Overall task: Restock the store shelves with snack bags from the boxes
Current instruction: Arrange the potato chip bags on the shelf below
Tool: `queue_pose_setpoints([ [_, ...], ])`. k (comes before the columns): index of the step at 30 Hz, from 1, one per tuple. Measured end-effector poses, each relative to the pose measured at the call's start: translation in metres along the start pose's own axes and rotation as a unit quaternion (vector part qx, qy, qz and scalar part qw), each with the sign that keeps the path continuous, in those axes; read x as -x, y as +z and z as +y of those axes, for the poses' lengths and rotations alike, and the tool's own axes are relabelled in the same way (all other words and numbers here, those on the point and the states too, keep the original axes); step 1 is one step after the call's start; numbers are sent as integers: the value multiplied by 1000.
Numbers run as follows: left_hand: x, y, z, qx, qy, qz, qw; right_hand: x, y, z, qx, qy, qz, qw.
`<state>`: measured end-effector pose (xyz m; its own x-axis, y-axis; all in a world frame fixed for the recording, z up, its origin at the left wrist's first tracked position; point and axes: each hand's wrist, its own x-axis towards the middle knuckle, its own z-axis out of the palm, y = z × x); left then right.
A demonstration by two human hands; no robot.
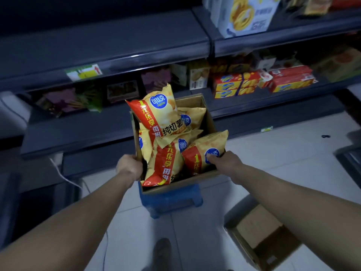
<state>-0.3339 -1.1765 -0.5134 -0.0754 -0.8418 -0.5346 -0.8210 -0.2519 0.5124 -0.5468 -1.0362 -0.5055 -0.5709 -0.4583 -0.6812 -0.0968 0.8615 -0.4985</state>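
A brown cardboard box (210,118) full of yellow-and-red snack bags sits on a blue plastic stool (172,202) in front of dark shelves. One bag (158,116) stands tallest at the box's far left. My left hand (130,167) grips the box's left wall near the front corner. My right hand (224,161) holds the box's right edge, its fingers pressed on the nearest right snack bag (203,153). The wide shelf (97,45) above the box has a bare top.
The lower shelf (273,102) holds red-and-yellow cracker boxes (236,85) on the right and darker packs on the left. A white carton (248,14) stands on the upper right shelf. An open empty cardboard box (261,233) lies on the tiled floor at right. My shoe (162,251) shows below.
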Motion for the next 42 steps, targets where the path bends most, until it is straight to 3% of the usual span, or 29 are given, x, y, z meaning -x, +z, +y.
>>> queue_pose_setpoints([
  [6,-23,-13,-48,-11,-24,2,1000,-13,56,-7,-1,22,-16,1000],
  [14,-32,-31,-55,43,-17,-36,998,-6,59,-22,76,31,-12,997],
  [20,-8,-56,-27,-17,66,-21,997,25,51,-64,132,-18,64,989],
  [25,-10,-71,6,44,83,-65,993,42,49,-109,103,-129,17,986],
  [35,-72,-63,39,142,26,-148,978,8,73,-165,77,-122,-41,989],
  [42,-101,-41,37,210,-27,-159,964,-26,90,-155,231,-103,-98,962],
])
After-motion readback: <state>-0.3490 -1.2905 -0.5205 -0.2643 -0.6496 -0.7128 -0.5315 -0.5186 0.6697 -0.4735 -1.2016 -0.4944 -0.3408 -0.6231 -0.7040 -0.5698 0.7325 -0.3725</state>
